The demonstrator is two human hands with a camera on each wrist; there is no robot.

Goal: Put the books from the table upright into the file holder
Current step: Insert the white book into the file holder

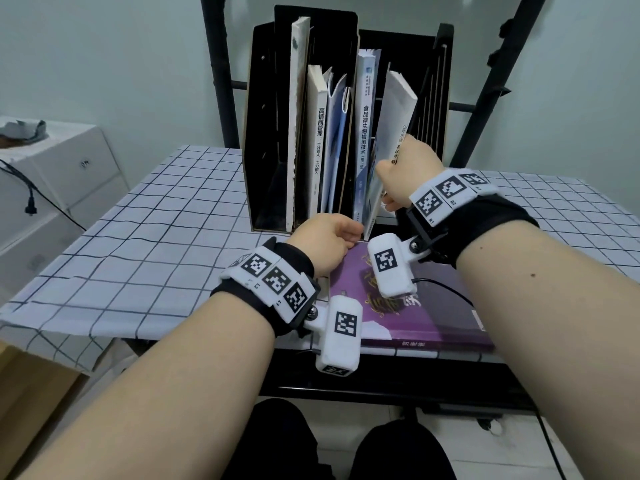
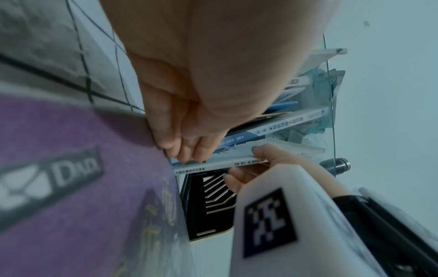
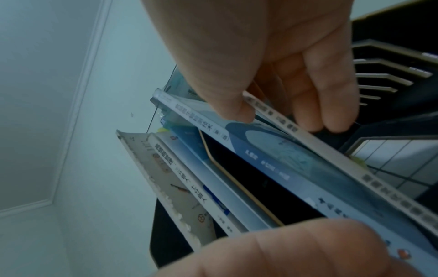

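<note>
A black file holder (image 1: 263, 133) stands at the back of the table with several books upright in it. In its right compartment a white book (image 1: 398, 112) leans to the right beside a blue-spined book (image 1: 365, 133). My right hand (image 1: 398, 181) pinches the white book's spine (image 3: 331, 155) between the thumb and the fingers (image 3: 329, 105). A purple book (image 1: 433, 306) lies flat in front of the holder. My left hand (image 1: 325, 240) sits at its far edge, fingers (image 2: 180, 146) curled over that edge next to the white book's lower corner (image 2: 220, 163).
The table has a checked cloth (image 1: 138, 220) and its front edge is close to me. White drawers (image 1: 52, 174) with a black cable stand to the left. A black metal frame (image 1: 485, 81) rises behind the holder. The holder's leftmost compartment holds nothing.
</note>
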